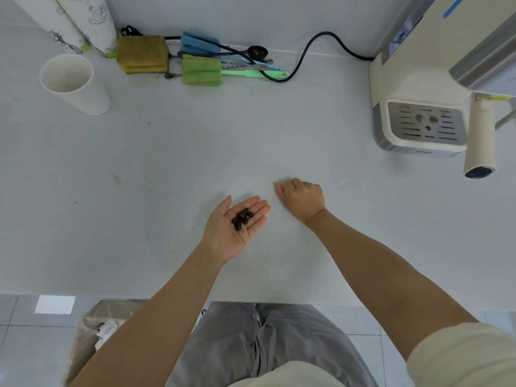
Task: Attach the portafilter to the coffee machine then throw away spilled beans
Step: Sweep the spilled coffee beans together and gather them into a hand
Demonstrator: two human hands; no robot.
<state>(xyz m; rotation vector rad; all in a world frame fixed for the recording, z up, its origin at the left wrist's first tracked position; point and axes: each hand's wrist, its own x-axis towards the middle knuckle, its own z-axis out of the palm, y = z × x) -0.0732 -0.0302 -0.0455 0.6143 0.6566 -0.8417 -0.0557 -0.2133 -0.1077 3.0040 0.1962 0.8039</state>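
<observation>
My left hand point(233, 227) lies palm up over the white counter point(139, 169), its fingers spread, with several dark coffee beans point(242, 217) resting in the palm. Just to its right, my right hand point(303, 198) rests knuckles up on the counter with its fingers curled under; whether anything is pinched in them is hidden. The cream coffee machine point(418, 101) stands at the right edge, and a cream portafilter handle point(480, 135) sticks out from under its head towards me. No loose beans show on the counter.
A white paper cup point(74, 83) stands at the far left, with taller cups point(81, 23) behind it. Sponges point(142, 53), brushes point(201, 69) and a black cable point(301, 57) line the back wall. A lined waste bin point(95, 336) sits on the floor under the counter's front edge.
</observation>
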